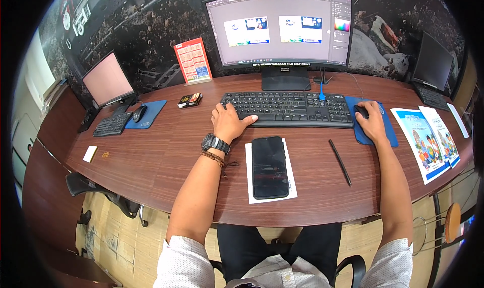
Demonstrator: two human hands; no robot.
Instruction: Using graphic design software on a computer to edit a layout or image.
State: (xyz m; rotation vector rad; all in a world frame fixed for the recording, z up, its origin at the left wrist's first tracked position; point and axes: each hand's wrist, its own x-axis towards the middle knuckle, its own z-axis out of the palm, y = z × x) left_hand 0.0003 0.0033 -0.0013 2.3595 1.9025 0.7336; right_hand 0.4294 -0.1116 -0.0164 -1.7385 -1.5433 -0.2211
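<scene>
My left hand [228, 123] rests at the left end of a black keyboard [290, 106], fingers over the keys and thumb stretched along the front edge; it grips nothing. A black watch [215, 144] and a brown beaded bracelet [214, 158] circle that wrist. At the keyboard's right end, my right hand [371, 120] is wrapped over a black computer mouse [361, 111] on a blue mouse pad [388, 131]. Behind the keyboard stands a curved monitor [280, 33] showing two similar card layouts in an editing program. Between my forearms, a black phone [269, 168] lies on a white paper [291, 191].
A black pen [340, 162] lies right of the phone. Printed sheets [421, 141] rest at far right. A red desk calendar [192, 61] and small dark box [189, 100] stand left of the monitor. Other monitors [108, 78] flank both sides of the curved wooden desk [166, 162].
</scene>
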